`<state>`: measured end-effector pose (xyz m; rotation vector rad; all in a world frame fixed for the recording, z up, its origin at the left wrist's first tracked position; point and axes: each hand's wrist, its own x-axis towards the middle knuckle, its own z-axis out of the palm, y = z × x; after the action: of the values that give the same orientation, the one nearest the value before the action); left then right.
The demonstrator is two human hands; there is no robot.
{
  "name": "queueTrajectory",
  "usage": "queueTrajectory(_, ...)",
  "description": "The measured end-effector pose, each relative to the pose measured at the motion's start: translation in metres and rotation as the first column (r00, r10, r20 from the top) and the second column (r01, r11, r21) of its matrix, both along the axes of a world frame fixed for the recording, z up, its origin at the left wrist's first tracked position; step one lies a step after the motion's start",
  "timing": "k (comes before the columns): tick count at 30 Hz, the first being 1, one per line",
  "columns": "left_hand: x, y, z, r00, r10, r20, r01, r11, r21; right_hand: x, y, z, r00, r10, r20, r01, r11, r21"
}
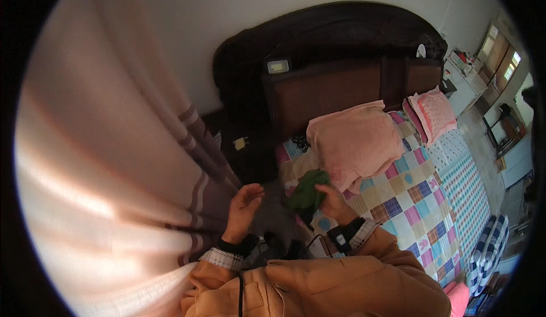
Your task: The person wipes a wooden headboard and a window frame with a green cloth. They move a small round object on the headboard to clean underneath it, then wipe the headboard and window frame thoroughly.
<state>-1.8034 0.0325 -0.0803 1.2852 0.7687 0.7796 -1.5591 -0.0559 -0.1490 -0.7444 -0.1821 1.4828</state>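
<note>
My right hand [334,202] grips a green cloth [308,190] near the bed's left edge. The cloth is bunched and slightly blurred, with its lower end hanging down. My left hand [245,209] is raised beside the curtain, its fingers curled and nothing in them. Dark floor shows between the two hands. Just beyond the cloth, a pink towel-like cover [356,142] lies over what seems to be a pillow. Under it spreads a patchwork-print bedsheet [390,208].
A pale curtain [128,159] hangs close on my left. The dark headboard [332,31] stands against the wall. On a dark bedside surface lies a small pale object [240,143]. A black cable [301,143] lies by the cover. Farther right are a pink pillow [435,114] and folded checked bedding [488,253].
</note>
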Motion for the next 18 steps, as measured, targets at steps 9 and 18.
queueTrajectory(9, 0.049, 0.180, -0.030, 0.993, 0.112, 0.034, -0.113, 0.993, 0.037, 0.170, 0.162, 0.072, 0.591, -0.487, 0.643, 0.436, 0.864, 0.253)
queueTrajectory(18, 0.170, 0.337, -0.050, 0.944, 0.126, -0.305, -0.060, 0.974, 0.218, 0.258, 0.397, -0.005, -0.408, -0.216, 0.887, 0.438, 0.806, 0.398)
